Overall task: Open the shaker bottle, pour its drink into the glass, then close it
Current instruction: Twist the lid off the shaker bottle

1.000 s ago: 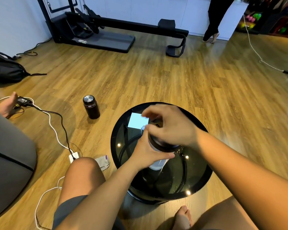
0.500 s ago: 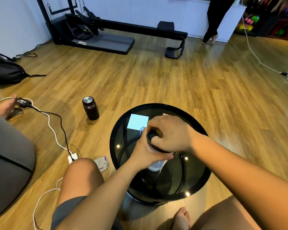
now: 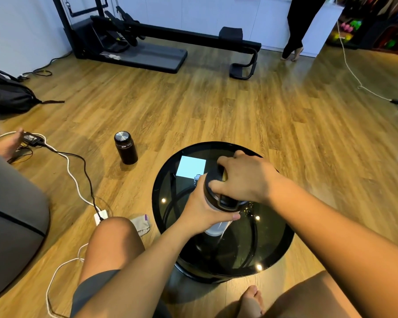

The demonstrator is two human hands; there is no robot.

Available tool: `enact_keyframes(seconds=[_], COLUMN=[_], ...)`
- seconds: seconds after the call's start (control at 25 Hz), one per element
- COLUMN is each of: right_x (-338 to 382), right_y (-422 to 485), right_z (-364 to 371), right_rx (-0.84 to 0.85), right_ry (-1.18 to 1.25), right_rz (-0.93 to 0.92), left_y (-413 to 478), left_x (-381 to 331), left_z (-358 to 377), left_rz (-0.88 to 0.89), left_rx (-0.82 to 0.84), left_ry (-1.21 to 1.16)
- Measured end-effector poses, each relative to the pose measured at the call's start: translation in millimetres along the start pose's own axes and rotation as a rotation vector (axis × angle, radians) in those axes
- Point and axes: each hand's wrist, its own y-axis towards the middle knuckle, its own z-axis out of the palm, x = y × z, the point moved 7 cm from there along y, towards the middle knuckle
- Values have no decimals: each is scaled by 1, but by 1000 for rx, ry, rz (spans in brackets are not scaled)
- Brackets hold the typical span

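Note:
The shaker bottle (image 3: 216,227) stands on the round black glass table (image 3: 274,253), with a pale translucent body and a black lid (image 3: 225,201). My left hand (image 3: 200,211) is wrapped around the body just under the lid. My right hand (image 3: 244,177) sits on top of the lid, fingers curled over its rim. The hands hide most of the bottle. A glass is partly visible behind my left hand at the table's back left (image 3: 197,179), mostly hidden.
A light blue square card (image 3: 190,166) lies on the table's far left. A dark flask (image 3: 125,147) stands on the wooden floor to the left, near cables and a charger (image 3: 100,214). My knees flank the table; a person stands far back.
My right hand has turned on the lid, its fingers shifting round toward me. The left hand keeps the same hold on the bottle's body.

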Motion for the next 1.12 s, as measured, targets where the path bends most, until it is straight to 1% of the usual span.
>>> enact_keyframes(seconds=[0.12, 0.2, 0.28, 0.32, 0.36, 0.4, 0.44, 0.48, 0.52, 0.64, 0.68, 0.72, 0.76, 0.8, 0.84, 0.88, 0.92, 0.96, 1.0, 1.12], right_x=[14, 28, 32, 28, 23, 15, 8, 7, 13, 42, 47, 48, 45, 37, 26, 14, 2, -2, 3, 39], right_y=[-1, -3, -3, 0, 3, 7, 10, 10, 8, -8, -13, -16, -16, -11, -4, 4, 10, 13, 14, 1], right_z=[5, 3, -4, -8, -11, -12, -10, -6, -1, 5, 0, -8, -16, -23, -25, -22, -14, -5, 3, 7], right_rx=[83, 65, -1, -54, -117, -160, -164, -152, -136, -94, -65, -59, -108, -187, -258, -260, -204, -151, -116, -115], right_ry=[216, 368, 492, 490, 395, 202, 19, -58, -50, 123, 205, 329, 447, 489, 416, 233, 68, 13, 47, 253], right_rz=[-214, -349, -398, -372, -307, -194, -82, -40, -74, -368, -423, -451, -449, -402, -313, -193, -72, -39, -86, -384], left_y=[-1, 0, 1, 1, 1, 1, 1, 2, 3, 3, 2, 2, 2, 2, 2, 3, 2, 3, 4, 3], left_x=[-4, -4, -5, -7, -6, -5, -4, -2, -1, 2, 0, -2, -4, -5, -5, -4, -5, -3, -3, -1], left_z=[0, 0, 1, 1, 0, 0, 0, 0, 0, 2, 2, 1, 0, -1, -2, -2, -2, -2, -1, 2], left_rz=[36, 58, 67, 66, 58, 52, 49, 46, 41, 27, 38, 60, 74, 74, 65, 55, 46, 40, 39, 48], left_rx=[-3, -11, -11, -12, -12, -9, -2, 2, 4, 17, 19, 8, -10, -21, -24, -23, -22, -21, -19, -8], left_ry=[12, 34, 39, 34, 30, 23, 16, 22, 28, 78, 95, 94, 85, 80, 80, 73, 72, 79, 84, 105])
